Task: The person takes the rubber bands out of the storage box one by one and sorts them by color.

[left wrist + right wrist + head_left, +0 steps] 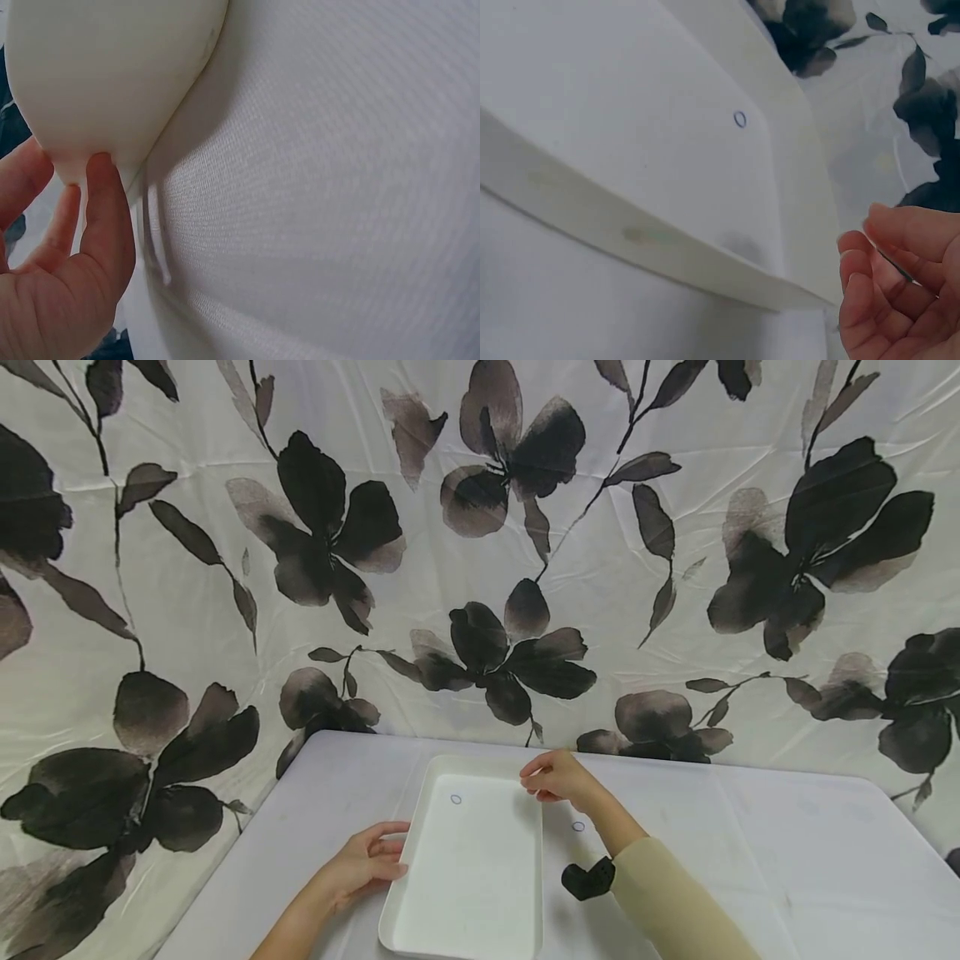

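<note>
A white rectangular tray (472, 860) lies lengthwise on the white-covered table. My left hand (363, 864) holds the tray's left side, fingertips and thumb at the rim. In the left wrist view, the thumb and fingers of that hand (67, 255) press against the smooth outer wall of the tray (112, 82). At the far right corner is my right hand (562, 781), overlapping the rim. The right wrist view shows this hand (904, 281) with loosely bent fingers close to the thumb, beside the tray corner (802, 195); nothing shows in its grip.
A small blue ring-shaped outline (456, 799) shows on the tray floor, and another blue outline (578, 827) on the table right of the tray. A black piece (588, 878) sits by the right sleeve's cuff. Behind the table hangs a flower-print cloth (420, 560).
</note>
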